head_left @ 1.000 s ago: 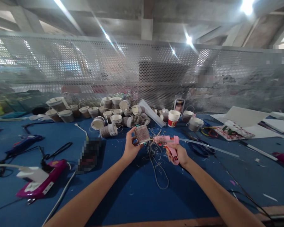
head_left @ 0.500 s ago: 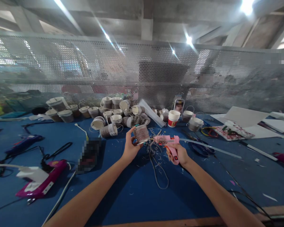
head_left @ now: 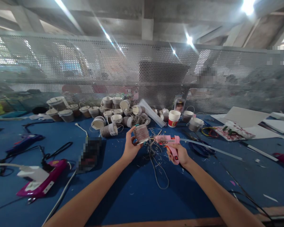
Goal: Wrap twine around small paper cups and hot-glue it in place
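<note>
On head cam I'm watching L hand (head_left: 130, 147) holding cord-wrapped cup (head_left: 141, 133), R hand (head_left: 181, 154) aiming pink glue gun (head_left: 166, 139) at it; cord scraps (head_left: 154, 150) lying on blue tbl (head_left: 132, 198), more wrapped cups (head_left: 110, 129) sitting behind.

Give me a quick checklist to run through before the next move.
1. Left hand holding the cord-wrapped cup: ok.
2. Right hand gripping the pink glue gun: ok.
3. Glue stick in the gun's rear: ok, a long length sticks out.
4. Nozzle touching the cup: cannot tell; its tip is close to the white edge.
5. Area below the nozzle free of loose cord: not ok, a tangle lies there.
6. Glue hot: cannot tell.
</note>
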### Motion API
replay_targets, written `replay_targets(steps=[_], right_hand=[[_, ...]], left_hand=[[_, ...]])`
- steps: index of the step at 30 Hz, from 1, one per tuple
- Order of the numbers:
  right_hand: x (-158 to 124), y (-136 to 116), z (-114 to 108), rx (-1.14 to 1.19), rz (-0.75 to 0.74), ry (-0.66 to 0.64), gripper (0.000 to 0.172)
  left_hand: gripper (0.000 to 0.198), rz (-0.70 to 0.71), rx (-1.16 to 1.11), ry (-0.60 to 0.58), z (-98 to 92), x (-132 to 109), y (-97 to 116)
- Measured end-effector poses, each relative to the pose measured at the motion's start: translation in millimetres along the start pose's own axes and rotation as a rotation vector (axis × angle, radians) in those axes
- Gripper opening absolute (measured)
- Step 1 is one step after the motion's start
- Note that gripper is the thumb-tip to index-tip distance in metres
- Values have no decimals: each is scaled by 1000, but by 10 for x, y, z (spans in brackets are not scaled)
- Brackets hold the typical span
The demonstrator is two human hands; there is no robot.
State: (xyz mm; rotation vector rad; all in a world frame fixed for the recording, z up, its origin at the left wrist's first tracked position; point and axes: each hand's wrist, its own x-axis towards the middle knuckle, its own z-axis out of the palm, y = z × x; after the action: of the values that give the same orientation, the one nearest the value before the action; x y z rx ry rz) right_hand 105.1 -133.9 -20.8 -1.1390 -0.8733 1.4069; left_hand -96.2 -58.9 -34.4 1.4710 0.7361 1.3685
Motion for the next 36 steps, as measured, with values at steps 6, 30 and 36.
replay_targets(steps=[6, 30, 36], right_hand=[[-9, -8, 21, 4, 4, 31, 30], [2, 38, -17, 6, -27, -67, 33], [-11, 31, -9, 3, -39, -81, 33]], left_hand=[[75, 16, -7, -2, -5, 11, -22], [74, 39, -11, -6, 4, 10, -19], [72, 21, -10, -5, 15, 2, -1]])
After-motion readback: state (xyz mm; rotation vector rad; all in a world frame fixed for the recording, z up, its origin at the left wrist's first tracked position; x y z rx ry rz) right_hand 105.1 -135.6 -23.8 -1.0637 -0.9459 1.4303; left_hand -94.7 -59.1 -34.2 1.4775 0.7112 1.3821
